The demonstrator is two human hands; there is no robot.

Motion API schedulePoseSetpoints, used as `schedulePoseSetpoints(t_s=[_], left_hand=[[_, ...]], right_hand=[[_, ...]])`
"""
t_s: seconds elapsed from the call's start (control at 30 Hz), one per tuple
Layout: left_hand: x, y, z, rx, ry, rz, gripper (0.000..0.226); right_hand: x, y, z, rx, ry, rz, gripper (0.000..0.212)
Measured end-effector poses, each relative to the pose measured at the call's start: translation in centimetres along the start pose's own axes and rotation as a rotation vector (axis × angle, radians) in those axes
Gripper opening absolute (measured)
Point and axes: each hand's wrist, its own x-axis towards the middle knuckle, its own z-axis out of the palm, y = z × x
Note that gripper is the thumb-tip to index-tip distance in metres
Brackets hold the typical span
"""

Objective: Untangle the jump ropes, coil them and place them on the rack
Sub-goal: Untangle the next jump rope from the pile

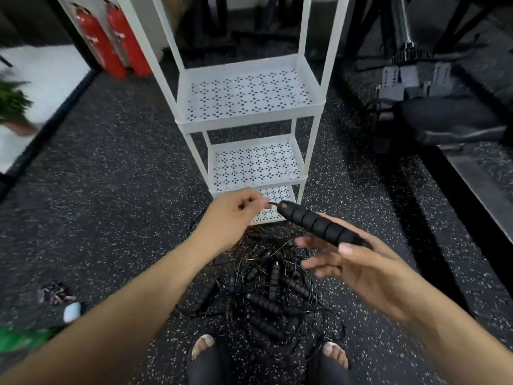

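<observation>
Left hand (pixel 236 209): pinched the thin cord (pixel 273 204) right where it left the handle.
Right hand (pixel 361 270): cradled the black foam handle (pixel 319 225), thumb pinning it against nearly straight fingers.
Tangle: the other jump ropes (pixel 266 290) lay heaped on the floor (pixel 111 190), just before the foot of the white rack (pixel 249 118).
Advice: probably best to feed the cord slowly through the pinch, lifting it clear of the heap without tightening knots.

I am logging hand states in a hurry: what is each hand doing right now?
Left hand: closed, pinching the thin rope just beside the handle.
Right hand: holding that black handle under its thumb, fingers mostly straight.
</observation>
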Motion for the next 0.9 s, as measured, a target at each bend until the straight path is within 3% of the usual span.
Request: schedulePoseSetpoints(t_s=[0.1,0.27,0.47,0.6,0.7,0.83,0.9], left_hand=[[-1.4,3.1,-2.4,-0.057,0.096,0.012,0.020],[-2.9,8.7,-3.4,-0.299,0.132,0.027,0.018],[-2.4,12.1,-3.4,-0.463,0.273,0.051,0.017],[-3.0,10.1,-3.5,-0.351,0.161,0.036,0.024],[-3.3,8.7,-3.5,-0.235,0.049,-0.007,0.035],[-2.6,9.0,-3.6,-0.246,0.151,0.058,0.027],[-2.4,9.5,-3.4,-0.217,0.118,0.125,0.025]], right_hand=[[-0.6,-2.5,2.6,0.012,-0.044,0.073,0.076],[2.2,-5.4,8.6,0.064,0.192,0.134,0.042],[5.7,-8.6,12.6,-0.028,0.437,-0.141,0.019],[5.9,-9.3,11.2,0.027,0.611,-0.365,0.009],[5.1,-10.0,9.4,0.075,0.709,-0.441,0.008],[5.5,-8.8,9.4,0.040,0.663,-0.362,0.026],[6.3,-7.6,10.1,-0.013,0.636,-0.311,0.030]])
